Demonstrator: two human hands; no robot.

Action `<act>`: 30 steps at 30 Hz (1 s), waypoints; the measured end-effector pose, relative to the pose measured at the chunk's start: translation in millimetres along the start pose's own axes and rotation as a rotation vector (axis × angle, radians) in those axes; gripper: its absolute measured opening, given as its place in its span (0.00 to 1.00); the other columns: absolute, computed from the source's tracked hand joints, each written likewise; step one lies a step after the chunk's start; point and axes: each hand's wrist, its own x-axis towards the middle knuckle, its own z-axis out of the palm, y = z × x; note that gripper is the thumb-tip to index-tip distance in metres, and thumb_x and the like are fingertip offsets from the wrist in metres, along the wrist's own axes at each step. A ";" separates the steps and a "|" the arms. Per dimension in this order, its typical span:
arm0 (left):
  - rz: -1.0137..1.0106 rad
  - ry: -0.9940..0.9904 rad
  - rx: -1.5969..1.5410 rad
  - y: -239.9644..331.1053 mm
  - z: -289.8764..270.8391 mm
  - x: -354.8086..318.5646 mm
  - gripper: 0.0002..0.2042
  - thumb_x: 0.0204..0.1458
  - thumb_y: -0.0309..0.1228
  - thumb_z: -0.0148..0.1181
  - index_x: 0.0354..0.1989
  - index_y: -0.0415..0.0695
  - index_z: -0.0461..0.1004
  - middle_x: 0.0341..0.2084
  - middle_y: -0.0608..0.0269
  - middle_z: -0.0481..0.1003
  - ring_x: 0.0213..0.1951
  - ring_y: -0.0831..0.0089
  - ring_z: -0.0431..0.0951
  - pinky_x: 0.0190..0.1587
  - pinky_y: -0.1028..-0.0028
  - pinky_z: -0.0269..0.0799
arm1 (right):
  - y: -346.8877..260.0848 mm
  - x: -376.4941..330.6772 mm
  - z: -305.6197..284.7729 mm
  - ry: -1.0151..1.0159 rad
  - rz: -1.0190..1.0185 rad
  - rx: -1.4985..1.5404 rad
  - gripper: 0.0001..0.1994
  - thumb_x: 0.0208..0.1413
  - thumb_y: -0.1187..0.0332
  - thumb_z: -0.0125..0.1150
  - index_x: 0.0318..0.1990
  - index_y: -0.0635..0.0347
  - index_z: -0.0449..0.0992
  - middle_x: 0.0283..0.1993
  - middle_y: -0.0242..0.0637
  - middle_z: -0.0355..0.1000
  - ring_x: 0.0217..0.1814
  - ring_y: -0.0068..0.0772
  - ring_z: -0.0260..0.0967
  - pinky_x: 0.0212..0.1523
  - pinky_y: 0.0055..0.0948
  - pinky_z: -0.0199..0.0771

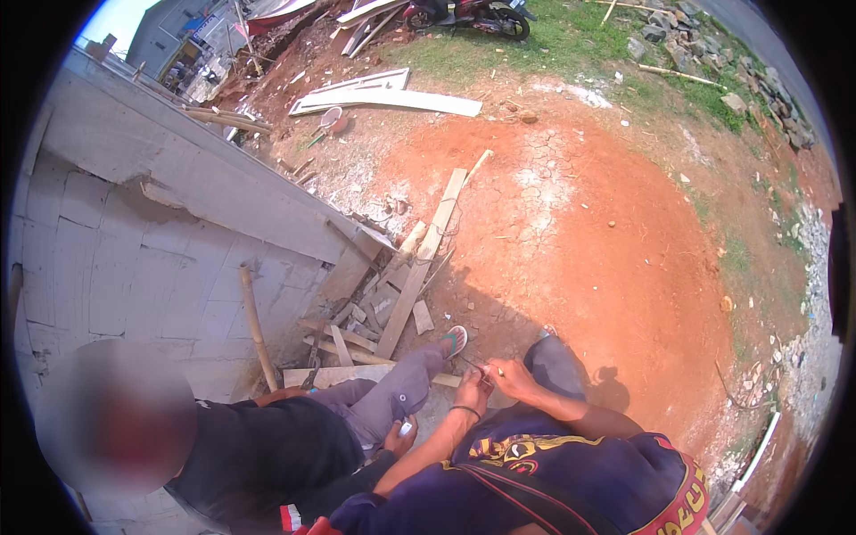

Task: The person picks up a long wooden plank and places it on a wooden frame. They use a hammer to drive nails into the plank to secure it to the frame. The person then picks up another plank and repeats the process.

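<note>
My two hands meet in front of my dark shirt. My left hand [473,392], with a black band at the wrist, is closed with its fingers pinched together. My right hand [513,380] is closed too, its fingertips against the left ones. A thin dark wire-like piece [468,361] sticks out from between the fingers toward the far left. What else lies in the pinch is too small to make out. To the left sits another person [267,455] in a black top, whose hand [401,435] holds a small white object.
Wooden planks [419,267] and offcuts are heaped ahead to the left, beside a grey block wall [169,259]. A bamboo pole [257,330] leans there. Reddish bare soil [615,267] spreads ahead. Farther off are white boards [392,100], a pinkish bucket [333,120] and a motorbike [473,16].
</note>
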 end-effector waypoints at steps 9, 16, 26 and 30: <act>0.022 -0.085 -0.082 87.7 166.5 25.8 0.06 0.65 0.32 0.40 0.40 0.54 0.67 0.59 0.67 0.69 0.46 0.71 0.73 0.47 0.66 0.69 | -48.3 72.3 -154.9 -0.120 -0.115 -0.028 0.12 0.58 0.60 0.58 0.40 0.58 0.79 0.28 0.49 0.76 0.34 0.56 0.74 0.34 0.43 0.73; 0.047 -0.283 -0.156 116.5 213.7 42.9 0.04 0.64 0.35 0.46 0.38 0.54 0.68 0.59 0.66 0.69 0.41 0.72 0.75 0.44 0.66 0.72 | -51.1 110.3 -193.3 -0.163 -0.138 -0.124 0.11 0.57 0.63 0.57 0.39 0.59 0.80 0.30 0.51 0.76 0.34 0.55 0.75 0.38 0.44 0.72; 0.119 -0.302 0.029 178.3 270.4 147.1 0.11 0.63 0.37 0.50 0.49 0.49 0.69 0.55 0.58 0.71 0.49 0.69 0.75 0.50 0.66 0.70 | -42.9 230.2 -260.5 -0.137 -0.216 -0.139 0.12 0.57 0.63 0.57 0.35 0.65 0.77 0.20 0.48 0.71 0.22 0.43 0.71 0.25 0.39 0.68; 0.323 -0.230 0.724 215.1 275.2 200.5 0.18 0.63 0.44 0.49 0.54 0.46 0.66 0.49 0.63 0.73 0.50 0.72 0.74 0.45 0.71 0.68 | -19.8 285.8 -297.3 -0.081 -0.320 -0.371 0.12 0.57 0.63 0.56 0.35 0.65 0.77 0.22 0.52 0.71 0.24 0.49 0.72 0.27 0.41 0.68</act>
